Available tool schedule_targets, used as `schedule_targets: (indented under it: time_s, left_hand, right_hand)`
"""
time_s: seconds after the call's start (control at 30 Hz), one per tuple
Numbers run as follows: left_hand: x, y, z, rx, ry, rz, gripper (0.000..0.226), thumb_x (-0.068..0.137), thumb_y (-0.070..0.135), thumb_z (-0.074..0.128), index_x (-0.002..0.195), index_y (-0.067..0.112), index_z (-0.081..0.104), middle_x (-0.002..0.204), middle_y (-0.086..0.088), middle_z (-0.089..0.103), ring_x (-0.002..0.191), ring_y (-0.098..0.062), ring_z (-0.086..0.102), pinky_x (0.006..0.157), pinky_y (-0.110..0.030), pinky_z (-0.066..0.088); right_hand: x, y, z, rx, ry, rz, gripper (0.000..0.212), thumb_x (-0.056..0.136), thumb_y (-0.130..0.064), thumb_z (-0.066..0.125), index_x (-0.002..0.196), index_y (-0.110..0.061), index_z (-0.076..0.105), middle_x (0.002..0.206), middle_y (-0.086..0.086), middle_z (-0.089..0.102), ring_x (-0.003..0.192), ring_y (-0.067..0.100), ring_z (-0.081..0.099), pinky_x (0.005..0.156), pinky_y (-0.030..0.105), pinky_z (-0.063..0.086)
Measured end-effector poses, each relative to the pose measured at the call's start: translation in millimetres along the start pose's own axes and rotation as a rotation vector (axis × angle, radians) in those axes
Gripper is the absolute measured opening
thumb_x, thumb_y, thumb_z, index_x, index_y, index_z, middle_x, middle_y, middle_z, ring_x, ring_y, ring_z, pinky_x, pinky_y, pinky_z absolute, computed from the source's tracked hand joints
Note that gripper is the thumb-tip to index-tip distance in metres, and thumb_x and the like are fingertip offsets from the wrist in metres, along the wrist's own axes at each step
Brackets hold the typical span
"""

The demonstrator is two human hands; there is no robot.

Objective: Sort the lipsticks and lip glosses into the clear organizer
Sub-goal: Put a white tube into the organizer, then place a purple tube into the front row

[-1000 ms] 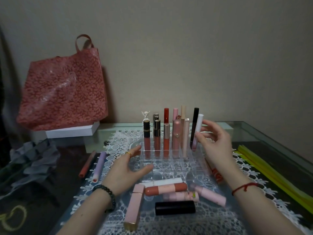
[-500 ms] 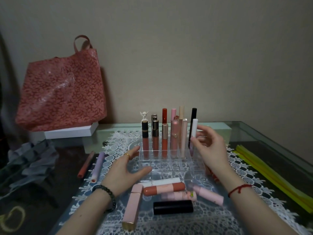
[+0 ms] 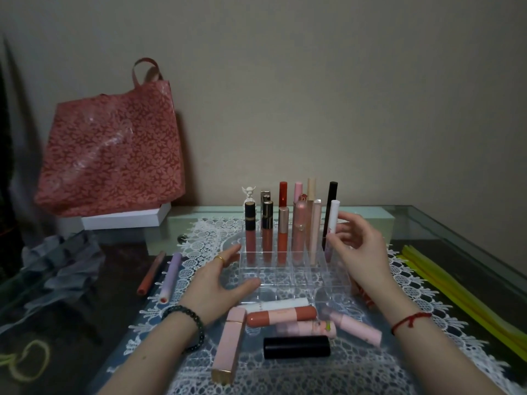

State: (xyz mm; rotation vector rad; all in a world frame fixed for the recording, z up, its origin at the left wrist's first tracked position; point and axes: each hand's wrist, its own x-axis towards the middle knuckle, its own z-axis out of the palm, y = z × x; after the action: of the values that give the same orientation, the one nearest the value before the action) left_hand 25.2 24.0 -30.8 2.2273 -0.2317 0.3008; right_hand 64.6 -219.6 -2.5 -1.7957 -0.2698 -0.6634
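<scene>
The clear organizer point(image 3: 285, 270) stands on a lace mat, its two back rows filled with several upright lip glosses and lipsticks. My right hand point(image 3: 360, 252) pinches a white lip gloss point(image 3: 332, 220) that stands upright in the organizer's right column, beside a black tube point(image 3: 330, 206). My left hand point(image 3: 219, 283) rests with straight fingers against the organizer's left side. In front lie a white tube point(image 3: 278, 305), a coral tube point(image 3: 281, 315), two pink tubes point(image 3: 305, 327) point(image 3: 356, 327), a black lipstick point(image 3: 296, 346) and a square pink lipstick point(image 3: 229, 344). A red item point(image 3: 365, 295) shows partly behind my right wrist.
A coral pencil point(image 3: 150, 273) and a lilac tube point(image 3: 170, 276) lie left of the mat. A red patterned bag point(image 3: 114, 155) sits on a white box point(image 3: 125, 219) at back left, grey cloth point(image 3: 57, 266) below it. Yellow strips point(image 3: 462, 295) lie along the glass table's right side.
My right hand has brought the tilted white lip gloss upright and lowered it into the right column. My left hand has stayed at the organizer's left side.
</scene>
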Motion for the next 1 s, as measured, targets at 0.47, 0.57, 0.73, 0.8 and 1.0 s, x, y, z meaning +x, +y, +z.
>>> schedule_targets:
  time_s: [0.47,0.57,0.73,0.8,1.0]
  left_hand:
    - [-3.1,8.1,-9.0,-0.003,0.143,0.092,0.074,0.070,0.049,0.064,0.134,0.035,0.031,0.134,0.014,0.043,0.116,0.005,0.036,0.099,-0.017,0.027]
    - [-2.5,6.7,-22.2,-0.004,0.248,0.094,0.069,0.073,0.046,0.064,0.133,0.031,0.035,0.132,0.012,0.047,0.114,0.004,0.038,0.101,-0.022,0.029]
    - [-7.6,-11.2,-46.6,0.114,0.255,0.056,0.066,0.075,0.043,0.065,0.133,0.028,0.037,0.131,0.008,0.049,0.117,-0.005,0.045,0.101,-0.024,0.034]
    - [-11.3,-22.6,-59.7,0.172,0.250,0.021,0.068,0.073,0.046,0.065,0.133,0.030,0.037,0.127,0.007,0.051,0.114,-0.009,0.048,0.099,-0.028,0.038]
    - [-22.7,-56.4,-90.5,0.195,0.267,-0.058,0.079,0.064,0.057,0.067,0.131,0.024,0.041,0.122,0.008,0.054,0.110,-0.008,0.052,0.098,-0.032,0.042]
  right_hand:
    - [-4.8,-30.9,-2.5,-0.128,0.193,-0.171,0.038,0.080,-0.009,0.062,0.110,-0.029,0.050,0.092,-0.011,0.051,0.083,0.005,0.050,0.067,0.013,0.041]
    - [-11.9,-51.4,4.9,-0.078,0.165,-0.257,0.035,0.079,-0.005,0.060,0.103,-0.029,0.051,0.086,-0.013,0.052,0.076,0.002,0.051,0.067,0.009,0.046]
    - [-32.2,-80.8,38.0,0.036,-0.106,-0.274,0.039,0.078,-0.001,0.060,0.094,-0.036,0.053,0.085,-0.007,0.058,0.075,0.001,0.055,0.068,0.009,0.047]
    - [-37.7,-89.5,54.6,0.048,-0.212,-0.288,0.038,0.078,0.000,0.060,0.096,-0.034,0.055,0.087,-0.008,0.059,0.077,0.002,0.056,0.069,0.009,0.048]
    - [-31.9,-94.4,114.4,0.015,-0.500,-0.181,0.033,0.080,-0.011,0.061,0.105,-0.032,0.055,0.095,-0.010,0.059,0.083,0.003,0.057,0.077,0.020,0.051]
